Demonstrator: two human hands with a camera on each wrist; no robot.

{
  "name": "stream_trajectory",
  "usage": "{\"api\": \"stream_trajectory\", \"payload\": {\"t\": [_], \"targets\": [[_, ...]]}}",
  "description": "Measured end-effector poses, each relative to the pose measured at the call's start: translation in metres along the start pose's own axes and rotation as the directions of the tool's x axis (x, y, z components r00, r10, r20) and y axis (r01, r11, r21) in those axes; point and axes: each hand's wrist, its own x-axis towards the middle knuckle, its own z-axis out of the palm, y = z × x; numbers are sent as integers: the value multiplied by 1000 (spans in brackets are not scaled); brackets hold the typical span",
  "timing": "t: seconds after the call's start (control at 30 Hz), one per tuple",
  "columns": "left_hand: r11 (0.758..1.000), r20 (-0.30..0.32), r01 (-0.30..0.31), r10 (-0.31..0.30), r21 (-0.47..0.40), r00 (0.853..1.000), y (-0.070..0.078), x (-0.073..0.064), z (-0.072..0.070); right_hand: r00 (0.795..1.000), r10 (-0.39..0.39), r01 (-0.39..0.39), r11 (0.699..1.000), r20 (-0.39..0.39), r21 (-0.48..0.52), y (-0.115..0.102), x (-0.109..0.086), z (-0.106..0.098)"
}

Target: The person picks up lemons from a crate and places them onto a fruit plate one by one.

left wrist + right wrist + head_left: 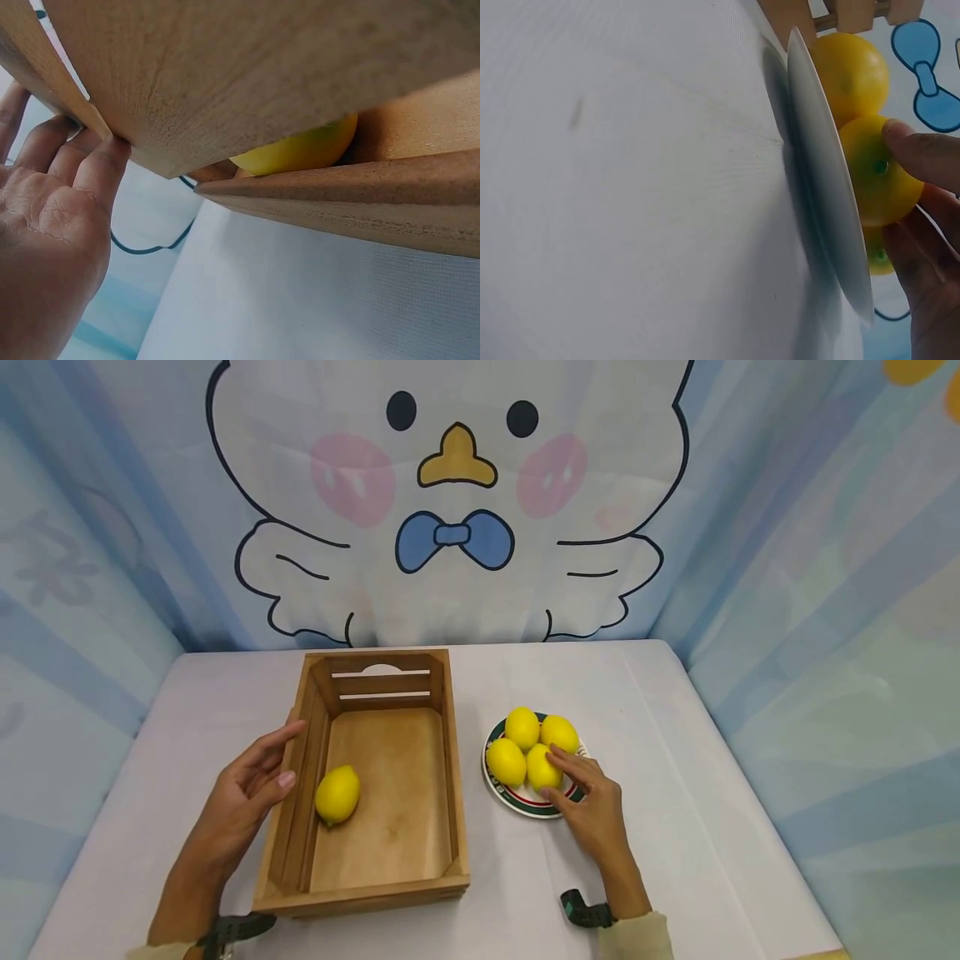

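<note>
Several yellow lemons are grouped on a round plate [527, 804] with a dark green rim. My right hand [596, 806] pinches the front right lemon [542, 768] between thumb and fingers; it still sits on the plate among the others. In the right wrist view, the thumb and fingers [911, 251] lie on either side of that lemon [877, 172]. My left hand [247, 789] rests its extended fingers against the left side of a wooden crate [397, 793]. One lemon [337, 795] lies inside the crate near its left wall.
A white cloth [675, 843] covers the table. Behind it hangs a curtain [450, 602] printed with a cartoon bird, and more curtains flank both sides. The crate's raised walls stand left of the plate, with a gap of tablecloth between them.
</note>
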Motion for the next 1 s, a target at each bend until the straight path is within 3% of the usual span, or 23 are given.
{"api": "stream_trajectory", "payload": {"t": [0.6,1.0], "targets": [[1000,0,-4,4,-6,1000,1,1,0,995,-34,33,999,-89,-16,-13,2,0],[1000,7,-10,11,-17,1000,0,0,-1,992,-84,90,994,-91,68,-34,14,5]]}}
